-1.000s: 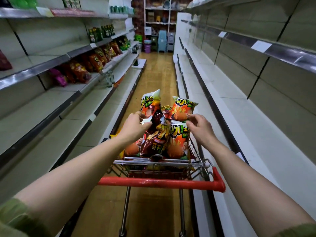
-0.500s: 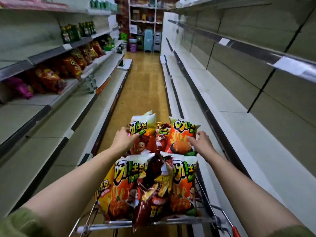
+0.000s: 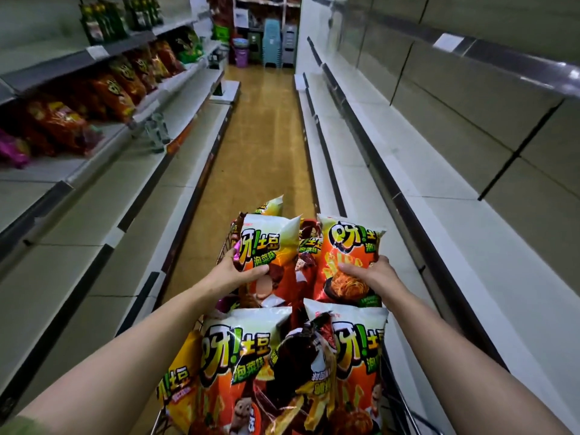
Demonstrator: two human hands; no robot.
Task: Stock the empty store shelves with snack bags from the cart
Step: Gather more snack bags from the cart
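Your left hand [image 3: 233, 273] gripped an upright yellow-and-white foil snack bag [image 3: 270, 243] | right hand [image 3: 376, 273] gripped the upright orange foil snack bag [image 3: 345, 246] beside it | white metal shelf [image 3: 455, 230] lay rightward, nearer your right hand

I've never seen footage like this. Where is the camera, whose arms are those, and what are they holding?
There is no machine here. These are a person's two bare arms, filmed by one wide-angle camera worn on the head, looking forward and down. That lens is why the aisle seems to bend at the edges. The left hand grips a white-topped bag, and the right hand grips an orange bag. Both bags are at the far end of a cart piled with more snack bags. The right shelves are bare, while a left shelf already holds a row of red bags.
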